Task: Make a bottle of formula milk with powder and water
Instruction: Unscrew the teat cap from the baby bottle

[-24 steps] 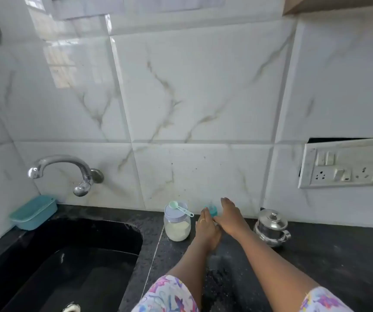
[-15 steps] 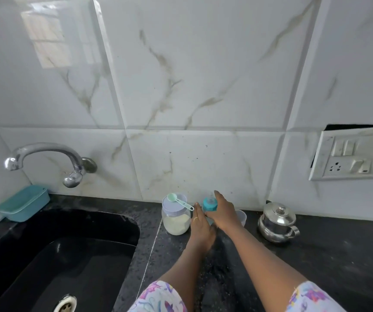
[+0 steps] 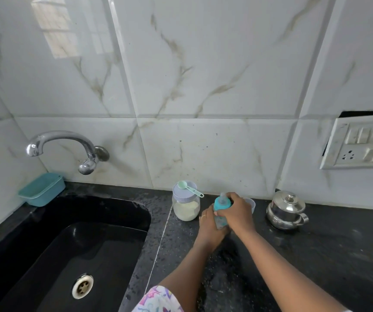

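Head view only: baby bottle (image 3: 221, 210) upright on the black countertop (image 3: 338, 244), near its back edge by the tiled wall, between the powder jar (image 3: 186, 204) and the steel pot (image 3: 286, 210). Left hand (image 3: 210, 224) wrapped around the clear lower body; right hand (image 3: 237, 212) closed over the teal collar just under the nipple, as if to twist it. Looks empty or nearly so, hence light and easy to tip; contents mostly hidden by fingers. Thin plastic wall, probably stiff enough for a firm squeeze but smooth, and slippery if damp, given wet patches on the counter toward the sink (image 3: 68, 244). Best purchase likely low on the body for steadying and on the collar for turning, never on the soft nipple. Jar lidded, about half full of pale powder, with green scoop (image 3: 188, 188) resting loose on top, liable to slide off if bumped. Clear cap (image 3: 250, 202) partly hidden behind the right hand.
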Motion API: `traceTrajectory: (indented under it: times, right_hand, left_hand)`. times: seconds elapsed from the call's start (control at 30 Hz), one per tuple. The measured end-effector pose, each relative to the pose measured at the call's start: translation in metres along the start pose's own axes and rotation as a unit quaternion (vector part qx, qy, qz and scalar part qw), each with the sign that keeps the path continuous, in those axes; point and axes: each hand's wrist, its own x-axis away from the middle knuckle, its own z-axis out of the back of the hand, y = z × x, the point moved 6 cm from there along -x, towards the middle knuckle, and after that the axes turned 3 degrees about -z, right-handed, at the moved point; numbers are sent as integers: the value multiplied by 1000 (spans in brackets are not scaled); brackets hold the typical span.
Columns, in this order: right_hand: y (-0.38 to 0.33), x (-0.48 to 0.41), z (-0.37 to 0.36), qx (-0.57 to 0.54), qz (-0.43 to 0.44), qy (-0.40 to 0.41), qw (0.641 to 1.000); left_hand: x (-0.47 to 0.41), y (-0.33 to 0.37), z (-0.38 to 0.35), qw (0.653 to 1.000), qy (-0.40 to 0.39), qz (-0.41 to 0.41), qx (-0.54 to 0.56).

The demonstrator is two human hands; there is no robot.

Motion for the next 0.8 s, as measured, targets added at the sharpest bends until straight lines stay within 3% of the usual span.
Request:
traceTrajectory:
  times: [0.53,0.8]
  right_hand:
    - [-2,129,24,-140,37,3,989]
    - [-10,137,40,-120,29,93,988]
  left_hand:
    - [113,38,7,995,52,-21,81]
    - [134,54,6,991,101,-39,82]
